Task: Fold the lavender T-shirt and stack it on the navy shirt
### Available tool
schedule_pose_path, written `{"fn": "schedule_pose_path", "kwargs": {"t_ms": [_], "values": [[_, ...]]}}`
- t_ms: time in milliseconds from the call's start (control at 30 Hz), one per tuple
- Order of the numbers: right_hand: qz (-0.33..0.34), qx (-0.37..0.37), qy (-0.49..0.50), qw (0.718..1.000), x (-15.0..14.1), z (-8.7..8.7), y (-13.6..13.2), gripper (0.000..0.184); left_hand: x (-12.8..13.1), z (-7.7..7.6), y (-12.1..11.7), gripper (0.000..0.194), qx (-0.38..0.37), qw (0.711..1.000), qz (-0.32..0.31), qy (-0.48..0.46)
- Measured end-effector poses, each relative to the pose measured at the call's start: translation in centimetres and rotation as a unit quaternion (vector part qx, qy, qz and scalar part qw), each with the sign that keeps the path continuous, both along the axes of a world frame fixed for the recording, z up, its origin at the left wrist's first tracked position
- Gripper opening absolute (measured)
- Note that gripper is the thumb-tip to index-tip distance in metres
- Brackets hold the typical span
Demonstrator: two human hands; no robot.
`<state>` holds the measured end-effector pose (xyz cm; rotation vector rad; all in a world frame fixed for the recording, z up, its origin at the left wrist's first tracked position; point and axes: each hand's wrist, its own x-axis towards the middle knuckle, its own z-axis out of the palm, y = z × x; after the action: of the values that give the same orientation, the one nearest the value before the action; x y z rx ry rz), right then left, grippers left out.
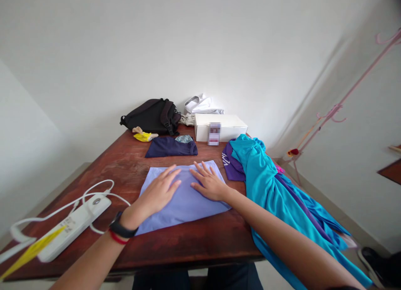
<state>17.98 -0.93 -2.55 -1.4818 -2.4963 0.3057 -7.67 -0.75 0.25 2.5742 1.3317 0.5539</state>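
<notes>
- Lavender cloth [188, 202] lies spread in the middle of our counter [112, 156], its near-left corner reaching closer to the near edge than its near-right one.
- We have both palms turned down over it, the left hand [160, 190] toward its left side and the right hand [208, 185] toward its far-right part; whether every fingertip touches, we cannot tell.
- Our fingers are released on both hands, slightly spread and grasping nothing.
- We judge this to be a smoothing step: light, even pressure from the middle outward should serve better than pushing, which could bunch such thin-looking fabric.
- We would do well to steady one side while stroking the other, so the whole piece does not skid.
- Since the near side runs at a slant, we might square it with the counter's near edge.
- We should keep clear of the teal cloth [266, 190] draped over the right edge, and the power strip [77, 227] by the near-left corner.
</notes>
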Motion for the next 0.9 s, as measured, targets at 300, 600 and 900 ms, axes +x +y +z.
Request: {"fn": "schedule_pose_path", "kwargs": {"t_ms": [300,600,900], "values": [[0.03,-0.006,-0.032,0.999,-1.9,-2.7,0.8,0.064,5.9,-6.5,0.9,0.057,0.055,0.997,-0.003,0.049],[-0.107,-0.008,-0.016,0.994,1.4,-2.4,0.9,0.069,1.6,-5.9,0.9,0.064,0.01,0.985,0.131,0.108],[-0.171,-0.032,-0.018,0.985,3.0,-2.7,1.1,0.073,-2.2,-5.6,0.9,0.089,-0.032,0.976,0.17,0.129]]}}
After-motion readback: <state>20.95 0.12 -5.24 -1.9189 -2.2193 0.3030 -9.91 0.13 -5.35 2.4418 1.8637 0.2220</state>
